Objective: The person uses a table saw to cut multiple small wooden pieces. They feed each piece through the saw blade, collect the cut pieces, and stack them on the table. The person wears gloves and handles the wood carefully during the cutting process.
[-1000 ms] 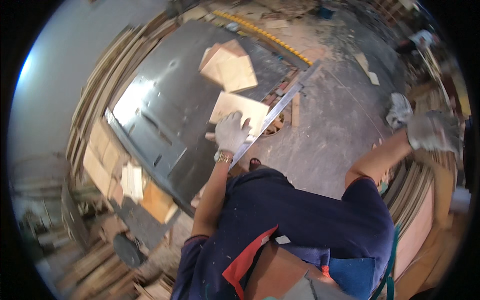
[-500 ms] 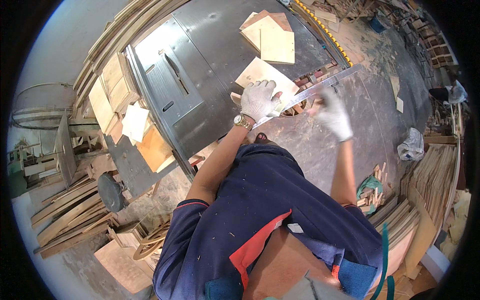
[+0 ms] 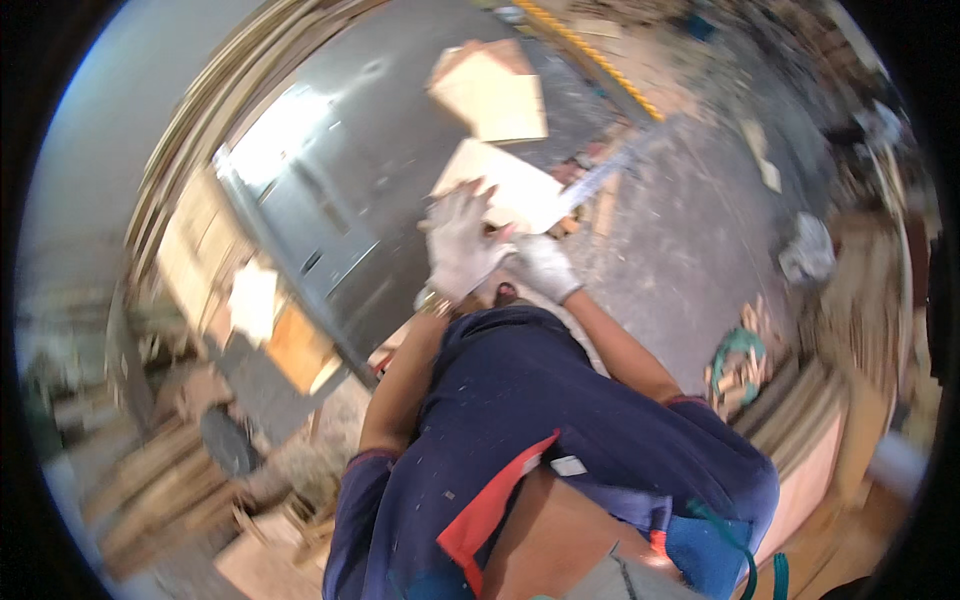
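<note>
My gloved left hand (image 3: 462,243) lies with spread fingers on the lower-left part of a pale square board (image 3: 515,180), which rests at the right edge of the dark metal table (image 3: 380,240). My gloved right hand (image 3: 540,262) is just right of it, at the board's lower edge beside the left thumb; its fingers are blurred and partly hidden, so their grip is unclear. A metal straight bar (image 3: 610,170) runs along that table edge, partly under the board. Farther up the table sits a loose stack of wood squares (image 3: 500,95).
A yellow roller strip (image 3: 590,55) edges the table top. Stacked boards (image 3: 190,240) lean along the left side, more sheets (image 3: 840,340) stand at right. Wood offcuts with green cloth (image 3: 740,360) and a plastic bag (image 3: 805,245) lie on the floor at right.
My right hand has come from far out at the right, across the bar, to beside my left hand at the board. My left hand stays on the board. The view has shifted and blurred.
</note>
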A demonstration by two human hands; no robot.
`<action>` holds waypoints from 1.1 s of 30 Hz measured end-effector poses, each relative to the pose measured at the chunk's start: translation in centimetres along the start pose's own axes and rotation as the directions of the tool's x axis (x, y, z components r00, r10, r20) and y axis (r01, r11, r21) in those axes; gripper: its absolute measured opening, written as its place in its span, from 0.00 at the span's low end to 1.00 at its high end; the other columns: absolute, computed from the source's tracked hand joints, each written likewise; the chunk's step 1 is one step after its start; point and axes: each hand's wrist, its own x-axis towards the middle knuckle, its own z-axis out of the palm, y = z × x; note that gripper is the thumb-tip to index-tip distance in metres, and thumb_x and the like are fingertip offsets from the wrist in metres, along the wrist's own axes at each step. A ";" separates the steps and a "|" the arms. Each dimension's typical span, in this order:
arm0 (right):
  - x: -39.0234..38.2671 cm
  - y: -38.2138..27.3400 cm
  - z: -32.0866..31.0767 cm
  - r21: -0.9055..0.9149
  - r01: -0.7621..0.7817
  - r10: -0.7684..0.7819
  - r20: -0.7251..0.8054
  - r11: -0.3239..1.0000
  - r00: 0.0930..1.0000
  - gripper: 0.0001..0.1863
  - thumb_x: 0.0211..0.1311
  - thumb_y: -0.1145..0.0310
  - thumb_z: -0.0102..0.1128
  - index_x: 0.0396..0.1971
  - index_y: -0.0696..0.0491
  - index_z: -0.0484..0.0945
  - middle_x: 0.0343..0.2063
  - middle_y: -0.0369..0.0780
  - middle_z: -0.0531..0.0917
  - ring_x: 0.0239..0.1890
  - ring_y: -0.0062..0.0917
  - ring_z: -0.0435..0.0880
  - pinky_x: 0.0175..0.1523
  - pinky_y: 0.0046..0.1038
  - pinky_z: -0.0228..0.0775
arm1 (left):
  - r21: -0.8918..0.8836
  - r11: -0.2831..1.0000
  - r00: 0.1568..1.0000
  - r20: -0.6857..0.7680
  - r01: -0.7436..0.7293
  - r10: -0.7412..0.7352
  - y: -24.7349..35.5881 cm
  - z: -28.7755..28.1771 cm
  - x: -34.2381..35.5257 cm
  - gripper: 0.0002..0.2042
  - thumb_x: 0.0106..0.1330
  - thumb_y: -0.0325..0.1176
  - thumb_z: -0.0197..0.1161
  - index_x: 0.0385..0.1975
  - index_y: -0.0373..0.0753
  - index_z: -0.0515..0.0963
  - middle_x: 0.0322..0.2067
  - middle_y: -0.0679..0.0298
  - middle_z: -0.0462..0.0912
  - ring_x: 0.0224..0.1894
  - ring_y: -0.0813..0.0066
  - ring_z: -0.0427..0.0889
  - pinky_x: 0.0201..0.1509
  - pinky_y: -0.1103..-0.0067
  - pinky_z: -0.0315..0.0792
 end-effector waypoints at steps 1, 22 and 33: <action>0.2 -1.5 -0.7 0.070 -0.015 0.015 0.004 0.997 1.000 0.13 0.54 0.59 0.67 0.36 0.50 0.83 0.28 0.46 0.85 0.31 0.41 0.86 0.39 0.41 0.78 | 0.072 0.997 0.999 0.042 -0.033 0.030 -0.6 0.5 -0.9 0.31 0.62 0.53 0.64 0.62 0.43 0.72 0.64 0.58 0.70 0.69 0.56 0.65 0.73 0.55 0.54; -1.4 1.7 -27.7 0.114 -0.013 0.107 -0.877 0.993 0.468 0.12 0.62 0.66 0.59 0.41 0.57 0.80 0.38 0.41 0.82 0.40 0.31 0.80 0.48 0.34 0.73 | 0.018 0.980 0.976 -0.090 0.199 -0.197 -3.6 3.1 -6.5 0.38 0.46 0.42 0.73 0.62 0.44 0.70 0.73 0.42 0.51 0.75 0.38 0.47 0.74 0.45 0.49; 2.5 5.1 8.2 0.419 -0.394 0.306 0.262 0.818 0.915 0.25 0.71 0.53 0.55 0.56 0.58 0.72 0.36 0.50 0.83 0.40 0.35 0.84 0.48 0.34 0.75 | -0.957 -0.061 0.274 0.142 0.282 -0.951 -11.0 2.6 -18.3 0.35 0.70 0.19 0.48 0.76 0.46 0.47 0.62 0.53 0.69 0.51 0.65 0.80 0.44 0.67 0.84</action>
